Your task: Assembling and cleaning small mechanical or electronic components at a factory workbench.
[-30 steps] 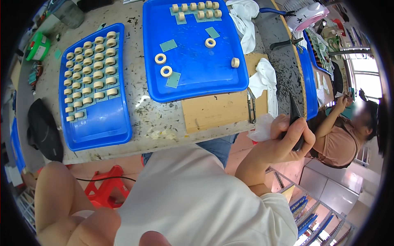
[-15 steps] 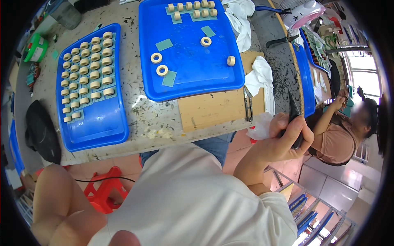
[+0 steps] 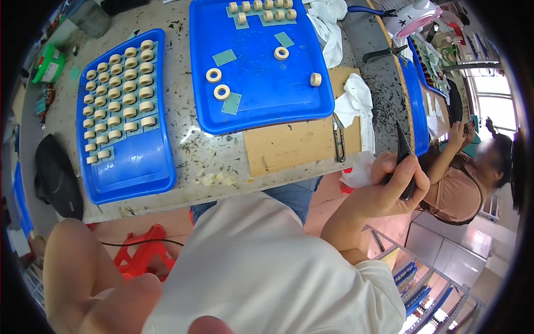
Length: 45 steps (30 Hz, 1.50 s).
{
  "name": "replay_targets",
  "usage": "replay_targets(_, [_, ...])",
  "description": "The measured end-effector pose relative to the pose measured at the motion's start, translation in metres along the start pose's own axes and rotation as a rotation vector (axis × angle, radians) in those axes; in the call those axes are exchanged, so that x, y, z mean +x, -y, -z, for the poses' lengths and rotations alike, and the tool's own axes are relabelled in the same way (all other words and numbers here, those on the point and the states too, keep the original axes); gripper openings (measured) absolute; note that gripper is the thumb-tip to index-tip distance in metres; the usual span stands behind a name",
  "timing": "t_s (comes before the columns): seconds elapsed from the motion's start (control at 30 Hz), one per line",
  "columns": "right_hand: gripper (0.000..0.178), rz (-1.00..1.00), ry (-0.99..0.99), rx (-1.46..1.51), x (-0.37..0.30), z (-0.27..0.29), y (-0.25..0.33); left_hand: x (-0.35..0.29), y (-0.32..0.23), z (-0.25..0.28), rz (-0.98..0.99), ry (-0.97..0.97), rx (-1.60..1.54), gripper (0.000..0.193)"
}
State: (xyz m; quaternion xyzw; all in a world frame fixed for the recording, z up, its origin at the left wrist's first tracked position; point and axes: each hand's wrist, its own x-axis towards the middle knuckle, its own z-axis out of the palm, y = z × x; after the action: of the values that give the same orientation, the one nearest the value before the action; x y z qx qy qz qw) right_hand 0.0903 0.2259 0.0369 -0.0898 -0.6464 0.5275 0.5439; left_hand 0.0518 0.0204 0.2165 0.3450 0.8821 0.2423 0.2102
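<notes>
Off the table's front edge at the right, my right hand is closed round black tweezers, their tip pointing up and away. My left arm is bent at the lower left, and what shows of my left hand is close and blurred, its fingers hidden. A large blue tray at the far middle holds cream rings and small green plates, several rings standing on plates at its far end. Rows of cream rings on green plates fill most of the left blue tray.
Scissors and a white cloth lie on brown cardboard. Pliers rest near the table's right edge. A black cap-like thing is at the left. A red stool stands below. A co-worker sits at right.
My left arm has shifted rightward and up, covering part of the red stool. My right hand keeps the tweezers in nearly the same place. The view has shifted slightly; trays and rings stay as they were.
</notes>
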Motion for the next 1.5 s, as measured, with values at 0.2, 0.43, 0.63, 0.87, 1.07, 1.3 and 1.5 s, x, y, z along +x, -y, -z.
replay_targets(0.2, [0.009, -0.001, -0.054, -0.007, 0.001, 0.003, -0.002, -0.016, -0.008, -0.006, 0.015, 0.043, 0.015, 0.049])
replay_targets(0.43, [0.008, 0.015, -0.015, -0.027, 0.000, 0.005, -0.001, -0.017, -0.009, -0.002, 0.027, 0.078, 0.012, 0.050])
replay_targets(0.63, [0.008, 0.003, -0.046, -0.025, -0.001, 0.006, -0.002, -0.006, -0.006, 0.003, -0.090, 0.094, -0.051, 0.048])
replay_targets(0.87, [0.009, -0.029, -0.061, -0.023, 0.001, 0.009, -0.001, 0.000, -0.011, 0.004, -0.086, 0.141, 0.003, 0.050])
replay_targets(1.07, [0.011, -0.036, -0.043, 0.010, -0.001, 0.010, -0.005, 0.000, -0.017, 0.005, -0.040, 0.175, 0.068, 0.052])
replay_targets(1.3, [0.011, -0.006, -0.011, 0.029, -0.002, 0.013, -0.008, -0.003, -0.012, -0.014, -0.008, -0.096, -0.097, 0.047])
replay_targets(1.5, [0.011, -0.043, -0.029, 0.042, -0.002, 0.009, -0.009, 0.002, -0.013, -0.006, 0.011, 0.048, -0.058, 0.047])
